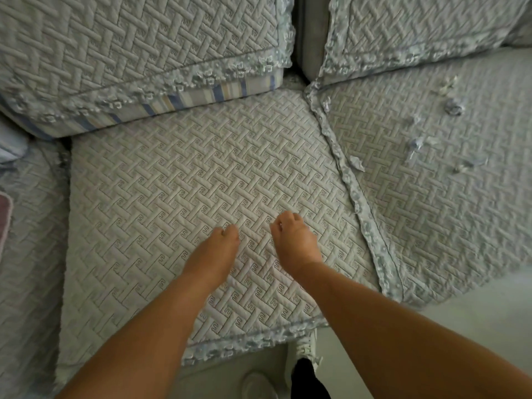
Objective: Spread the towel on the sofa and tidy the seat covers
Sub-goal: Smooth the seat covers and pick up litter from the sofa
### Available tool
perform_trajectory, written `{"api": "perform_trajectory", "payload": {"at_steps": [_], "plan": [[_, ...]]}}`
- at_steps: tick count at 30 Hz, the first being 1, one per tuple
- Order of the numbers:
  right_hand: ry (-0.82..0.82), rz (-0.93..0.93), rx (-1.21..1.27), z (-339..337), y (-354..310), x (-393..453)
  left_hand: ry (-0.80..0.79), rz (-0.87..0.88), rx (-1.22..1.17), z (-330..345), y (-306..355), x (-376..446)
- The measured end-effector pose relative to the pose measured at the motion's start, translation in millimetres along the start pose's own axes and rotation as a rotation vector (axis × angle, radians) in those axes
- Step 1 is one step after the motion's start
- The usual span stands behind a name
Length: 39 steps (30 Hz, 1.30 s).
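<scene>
A pale quilted seat cover [178, 174] lies flat on the middle sofa seat, its frilly blue trim along the front edge. My left hand [218, 246] and my right hand [295, 236] are side by side over the cover's front half, fingers bent down with the tips at the fabric; no cloth is bunched or lifted between them. The right seat cover [437, 203] lies skewed, its trimmed edge [348, 174] overlapping the middle one. A pinkish cloth [4, 217], perhaps the towel, peeks in at the far left.
Two quilted back cushions [115, 50] [417, 27] stand behind, with a gap between them and striped fabric [201, 95] showing under the left one. A left seat cover [28, 254] adjoins. Below the sofa front are pale floor [475, 312] and my white shoe [306, 345].
</scene>
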State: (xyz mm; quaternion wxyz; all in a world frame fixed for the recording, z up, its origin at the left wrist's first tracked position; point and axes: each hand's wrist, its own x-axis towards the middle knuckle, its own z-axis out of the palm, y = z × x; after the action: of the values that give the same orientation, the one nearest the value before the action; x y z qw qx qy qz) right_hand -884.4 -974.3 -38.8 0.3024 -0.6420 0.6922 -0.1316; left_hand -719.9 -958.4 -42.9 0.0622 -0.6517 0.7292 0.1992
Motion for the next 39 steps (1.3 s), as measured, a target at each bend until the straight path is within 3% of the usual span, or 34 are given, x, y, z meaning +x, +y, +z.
{"api": "perform_trajectory", "payload": {"at_steps": [13, 20, 26, 29, 36, 39], "plan": [[0.08, 0.05, 0.057, -84, 26, 56, 0.12, 0.081, -0.244, -67, 87, 79], [0.101, 0.066, 0.096, -115, 82, 129, 0.194, 0.07, -0.296, -75, 146, 176], [-0.008, 0.049, 0.01, -132, 140, 212, 0.242, 0.003, -0.306, -70, 197, 298], [-0.137, -0.028, -0.129, -127, 163, 240, 0.255, 0.004, -0.287, -61, 213, 346], [-0.256, -0.105, -0.263, -100, 177, 263, 0.289, 0.024, -0.242, -47, 216, 418], [-0.273, -0.139, -0.307, -93, 183, 264, 0.214, -0.001, -0.196, -38, 217, 434]]}}
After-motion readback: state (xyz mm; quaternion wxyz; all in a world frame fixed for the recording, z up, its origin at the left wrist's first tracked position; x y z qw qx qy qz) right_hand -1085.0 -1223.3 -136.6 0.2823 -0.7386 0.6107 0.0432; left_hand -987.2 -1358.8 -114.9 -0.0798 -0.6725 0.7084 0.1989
